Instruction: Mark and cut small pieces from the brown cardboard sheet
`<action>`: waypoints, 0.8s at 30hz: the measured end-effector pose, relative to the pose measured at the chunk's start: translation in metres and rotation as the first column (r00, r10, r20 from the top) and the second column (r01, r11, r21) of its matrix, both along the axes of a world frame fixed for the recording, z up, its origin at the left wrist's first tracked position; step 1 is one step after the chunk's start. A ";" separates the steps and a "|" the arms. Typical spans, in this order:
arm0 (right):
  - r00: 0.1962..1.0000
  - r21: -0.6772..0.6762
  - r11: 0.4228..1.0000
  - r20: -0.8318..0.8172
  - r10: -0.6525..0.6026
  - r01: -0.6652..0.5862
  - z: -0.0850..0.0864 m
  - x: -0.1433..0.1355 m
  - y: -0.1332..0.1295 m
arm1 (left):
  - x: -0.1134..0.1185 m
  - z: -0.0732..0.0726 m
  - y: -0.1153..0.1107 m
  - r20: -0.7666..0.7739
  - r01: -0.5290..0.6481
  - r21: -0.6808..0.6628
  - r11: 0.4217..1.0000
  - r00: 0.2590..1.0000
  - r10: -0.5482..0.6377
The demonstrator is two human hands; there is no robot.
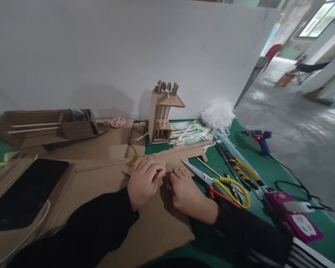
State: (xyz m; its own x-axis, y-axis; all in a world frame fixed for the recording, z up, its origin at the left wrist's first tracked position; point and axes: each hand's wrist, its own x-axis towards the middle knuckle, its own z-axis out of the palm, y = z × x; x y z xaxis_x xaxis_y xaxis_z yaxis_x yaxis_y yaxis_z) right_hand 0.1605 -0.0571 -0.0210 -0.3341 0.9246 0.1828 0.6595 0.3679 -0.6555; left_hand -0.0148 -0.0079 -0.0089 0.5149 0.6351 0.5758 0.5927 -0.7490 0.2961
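My left hand [145, 181] is closed, its thumb and fingers pinched over a small cardboard piece [130, 166] above the large cardboard sheet [153, 238]. Just to its right, my right hand [184, 189] has its fingers curled in; whatever is between them is hidden. The two hands are close but apart. Scissors with yellow handles [212, 181] lie open beside my right hand. Behind the hands stands a cardboard structure [154, 119] with sticks inside and small wheels on top.
A cardboard boat shape [39, 128] and black tablet [30, 190] lie left. Wrapped sticks [188, 132], white string [218, 116], pliers [240, 173], a blue glue gun [259, 138] and a purple power strip [293, 216] are right. A white wall [100, 56] rises behind.
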 end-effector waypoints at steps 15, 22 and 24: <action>0.666 -0.373 0.927 -0.701 -0.255 -0.037 0.017 0.017 0.008 | 0.000 0.001 0.000 0.043 0.076 0.016 0.997 0.996 -0.077; 0.498 -0.469 0.875 -0.791 -0.356 -0.119 0.017 0.011 0.007 | 0.000 0.001 0.001 0.053 0.151 0.035 0.988 0.987 -0.153; 0.482 -0.476 0.871 -0.795 -0.369 -0.119 0.016 0.010 0.007 | 0.000 0.001 0.001 0.047 0.159 0.040 0.986 0.986 -0.161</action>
